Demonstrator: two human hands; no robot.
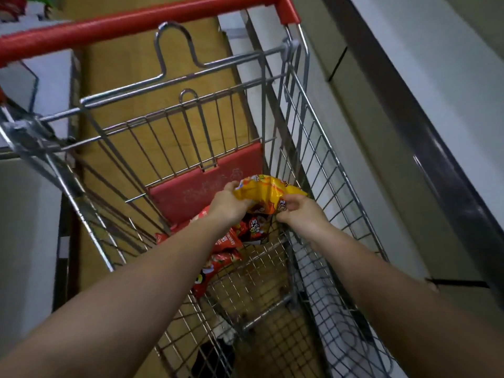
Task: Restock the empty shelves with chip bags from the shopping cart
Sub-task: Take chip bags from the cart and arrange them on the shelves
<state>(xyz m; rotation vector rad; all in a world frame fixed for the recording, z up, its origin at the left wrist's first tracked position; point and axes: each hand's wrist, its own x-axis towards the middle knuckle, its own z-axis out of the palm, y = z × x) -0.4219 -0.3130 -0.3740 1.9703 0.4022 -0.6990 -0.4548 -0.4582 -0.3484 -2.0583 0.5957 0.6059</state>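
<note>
While both arms reach into the shopping cart (313,148), the left hand (227,204) and right hand (298,214) grip a yellow chip bag (268,192); red chip bags (218,257) lie at its 7 o'clock.

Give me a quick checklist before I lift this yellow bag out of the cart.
1. Left hand grips the yellow chip bag: ok.
2. Right hand pinches the bag's other edge: ok.
3. Bag held above the red chip bags: ok.
4. Space above the bag inside the cart: ok.
5. Bag intact, unburst: cannot tell.
6. Empty shelf within reach: cannot tell, not in view.
</note>
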